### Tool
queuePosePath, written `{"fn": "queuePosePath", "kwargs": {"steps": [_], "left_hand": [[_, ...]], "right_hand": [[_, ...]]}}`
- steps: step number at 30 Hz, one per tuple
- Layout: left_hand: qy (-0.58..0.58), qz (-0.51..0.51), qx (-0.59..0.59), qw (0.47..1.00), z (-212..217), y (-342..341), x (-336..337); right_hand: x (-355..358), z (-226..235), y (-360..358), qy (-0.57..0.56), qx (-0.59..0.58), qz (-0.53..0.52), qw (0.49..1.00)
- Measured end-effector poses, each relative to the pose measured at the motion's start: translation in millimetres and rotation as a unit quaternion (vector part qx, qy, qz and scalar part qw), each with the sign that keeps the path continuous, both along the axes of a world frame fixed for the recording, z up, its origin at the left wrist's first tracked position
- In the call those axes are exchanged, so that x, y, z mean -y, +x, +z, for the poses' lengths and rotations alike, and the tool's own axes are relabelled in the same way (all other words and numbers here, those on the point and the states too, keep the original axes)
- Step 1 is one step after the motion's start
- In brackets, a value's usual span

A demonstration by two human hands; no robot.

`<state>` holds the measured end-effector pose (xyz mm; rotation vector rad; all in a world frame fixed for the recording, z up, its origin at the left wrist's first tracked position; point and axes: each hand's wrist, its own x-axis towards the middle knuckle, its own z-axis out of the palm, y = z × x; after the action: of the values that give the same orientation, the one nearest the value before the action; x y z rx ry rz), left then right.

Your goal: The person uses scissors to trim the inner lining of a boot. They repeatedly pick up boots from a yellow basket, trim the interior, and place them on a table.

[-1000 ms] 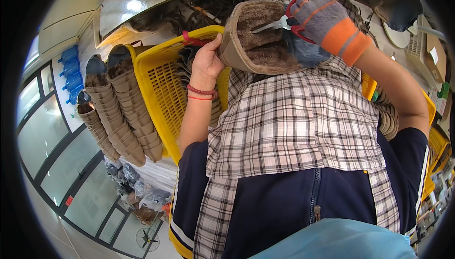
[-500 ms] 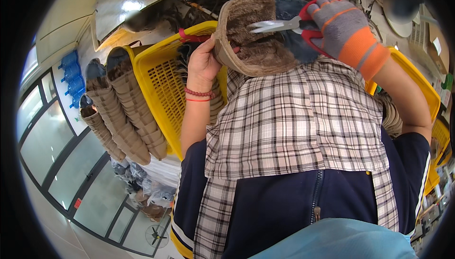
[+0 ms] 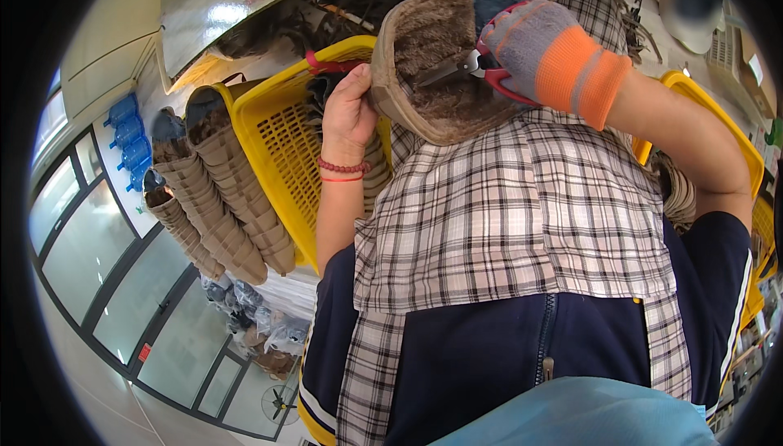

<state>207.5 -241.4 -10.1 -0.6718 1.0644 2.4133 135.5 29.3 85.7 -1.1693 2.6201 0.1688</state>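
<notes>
My bare left hand [image 3: 349, 112] is closed on the left edge of a fur-lined shoe upper [image 3: 428, 30], thumb outside, the other fingers mostly hidden behind it. The piece is tan outside, with brown plush inside and a dark blue section on its right. My right hand [image 3: 534, 50], in a grey and orange glove, is wrapped round the red handles of a pair of scissors [image 3: 447, 72]. Their blades point left into the hollow of the upper, against the plush, and look nearly together. The upper is held above my checked apron [image 3: 465, 209].
A yellow plastic basket [image 3: 281, 140] stands close at my left, with stacked tan uppers [image 3: 216, 201] beyond it. Another yellow basket [image 3: 718, 132] is by my right arm. Ahead lies a table edge [image 3: 220, 26], with dark scraps [image 3: 326, 22] heaped beside it.
My right hand has moved left and slightly down, bringing the scissors deeper into the upper; their blades have turned and darkened. The upper has tilted a little in my left hand.
</notes>
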Motion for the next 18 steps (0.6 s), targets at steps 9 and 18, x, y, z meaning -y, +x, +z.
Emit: {"fn": "queuePosePath", "kwargs": {"steps": [9,18], "left_hand": [[-0.022,-0.006,-0.014,1.0,-0.8,1.4,1.8],[-0.021,-0.007,-0.019,1.0,-0.5,0.7,1.6]], "right_hand": [[25.3,30.6,-17.6,0.097,0.13,0.007,0.987],[35.8,35.9,-23.4,0.18,0.134,0.024,0.974]]}}
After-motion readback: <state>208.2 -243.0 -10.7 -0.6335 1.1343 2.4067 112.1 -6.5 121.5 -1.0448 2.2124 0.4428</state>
